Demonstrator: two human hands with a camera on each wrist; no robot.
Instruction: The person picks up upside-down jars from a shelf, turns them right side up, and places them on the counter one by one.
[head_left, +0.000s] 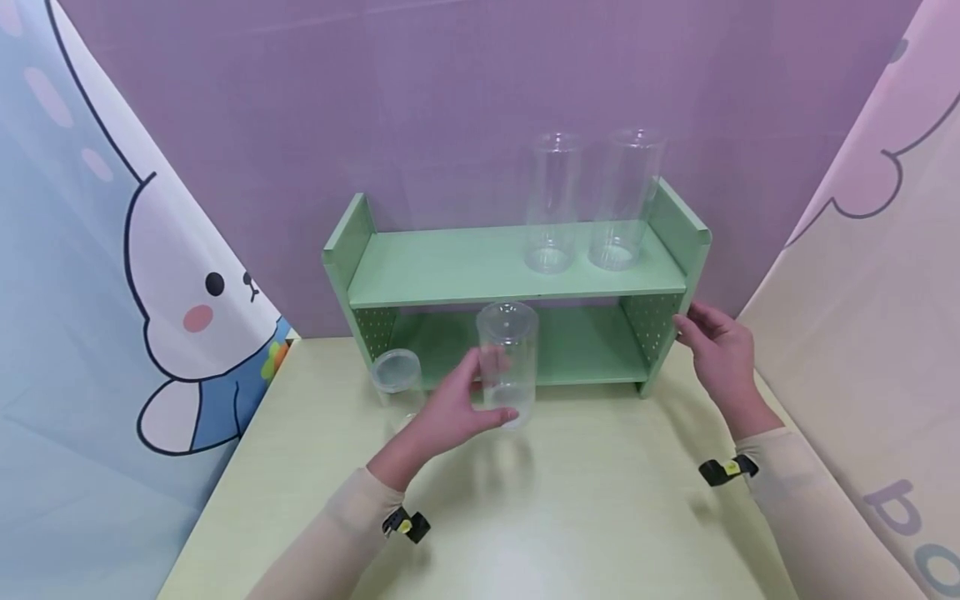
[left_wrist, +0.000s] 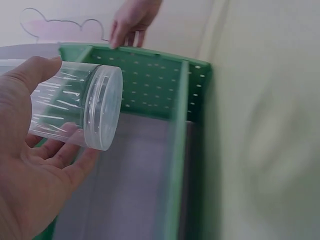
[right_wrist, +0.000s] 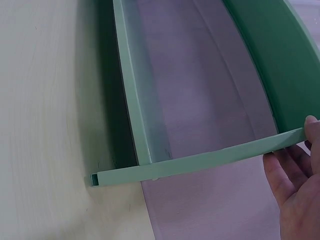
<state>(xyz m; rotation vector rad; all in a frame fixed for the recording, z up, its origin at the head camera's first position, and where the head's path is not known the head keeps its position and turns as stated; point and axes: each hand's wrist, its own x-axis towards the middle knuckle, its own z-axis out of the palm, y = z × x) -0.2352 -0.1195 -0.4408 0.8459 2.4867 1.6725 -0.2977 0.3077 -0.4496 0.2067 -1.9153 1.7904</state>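
My left hand (head_left: 467, 400) grips a clear plastic jar (head_left: 510, 354) in front of the shelf, with the thumb on its near side. In the left wrist view, the thumb and fingers lie on opposite sides of the jar (left_wrist: 62, 95), and its ridged, lid-like end points right. My right hand (head_left: 720, 350) holds the right side panel of a green two-tier shelf (head_left: 442, 258). Up close in the right wrist view, the thumb is on one side of the panel's edge (right_wrist: 215, 159) and the fingers (right_wrist: 278, 175) on the other.
Two tall clear jars, one (head_left: 551, 200) beside the other (head_left: 626, 200), stand on the right half of the upper tier. Another clear jar with a frosted top (head_left: 396, 371) stands on the pale table (head_left: 600, 517) by the shelf's left front. A purple cloth (head_left: 450, 108) hangs behind.
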